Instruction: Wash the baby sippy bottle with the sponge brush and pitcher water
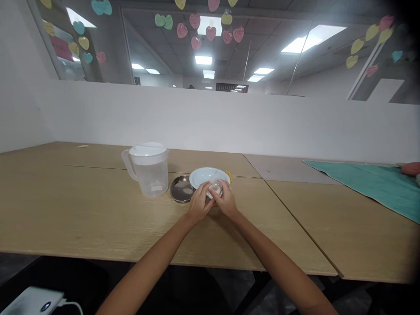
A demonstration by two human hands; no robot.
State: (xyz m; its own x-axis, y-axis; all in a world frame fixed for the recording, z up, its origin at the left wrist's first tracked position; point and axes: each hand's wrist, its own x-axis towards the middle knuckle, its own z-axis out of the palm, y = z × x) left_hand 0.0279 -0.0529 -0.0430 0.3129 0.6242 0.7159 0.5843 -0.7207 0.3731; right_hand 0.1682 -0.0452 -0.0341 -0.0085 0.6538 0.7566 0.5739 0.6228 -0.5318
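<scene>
Both of my hands are closed around a small clear round container (pixel 215 187) with a whitish middle; its exact kind is not plain. My left hand (pixel 198 204) grips it from the left, and my right hand (pixel 227 202) from the right, the thumbs close together on the near side. Just behind is a white bowl (pixel 205 174), its near rim partly hidden by the hands and the container. A shallow round metal dish (pixel 181 190) lies left of my left hand, close against the bowl. Something small and yellow (pixel 229 176) shows at the bowl's right edge.
A clear plastic pitcher (pixel 151 175) with a white lid stands left of the metal dish. On the right, a green cloth (pixel 370 179) covers part of the table (pixel 98 214). A white wall (pixel 197 118) rises behind. A white device (pixel 34 301) with a cable sits at lower left.
</scene>
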